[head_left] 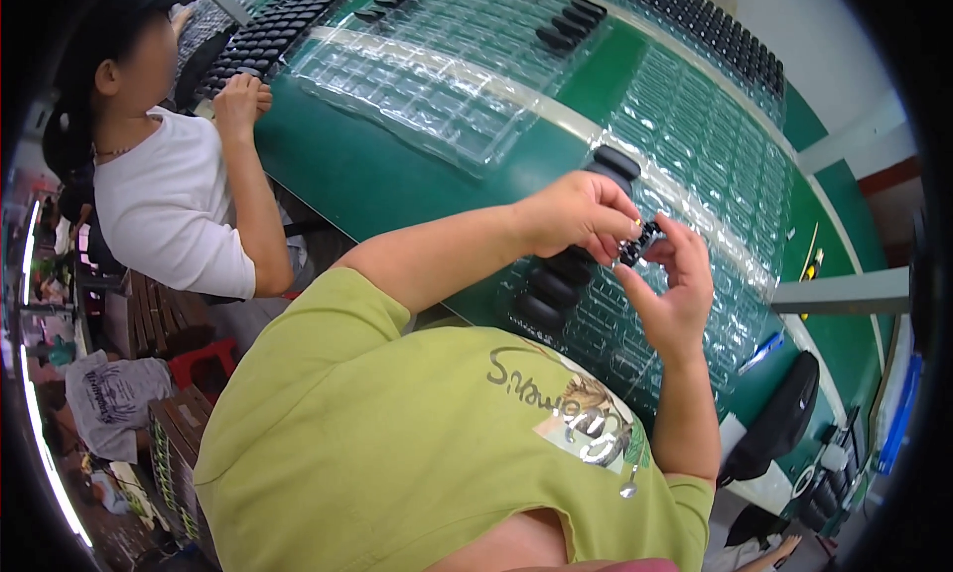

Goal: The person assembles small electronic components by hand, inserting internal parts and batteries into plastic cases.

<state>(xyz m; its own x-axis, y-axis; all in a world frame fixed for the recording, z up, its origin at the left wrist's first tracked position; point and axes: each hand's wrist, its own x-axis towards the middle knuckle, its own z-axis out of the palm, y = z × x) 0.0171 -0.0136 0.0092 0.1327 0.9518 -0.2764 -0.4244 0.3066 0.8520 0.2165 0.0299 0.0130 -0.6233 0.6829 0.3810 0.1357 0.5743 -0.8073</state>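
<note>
Between my hands is a small black part (640,243) with an uneven, notched surface and some shiny spots. My left hand (584,215) pinches its left side with thumb and fingers. On the other side, my right hand (677,282) grips it between the thumb and bent fingers. The part is held above a clear plastic tray (730,245) with moulded pockets. Black oval pieces (617,161) lie just beyond my left hand. More black rounded pieces (546,296) sit under and in front of my left wrist, partly covered by it.
A green table (387,200) carries further clear trays (427,86) and rows of black pieces (695,26) at the back. A co-worker (179,195) in white sits at the left. To the right are a grey post (844,294), a black pouch (779,418) and a blue-handled item (762,350).
</note>
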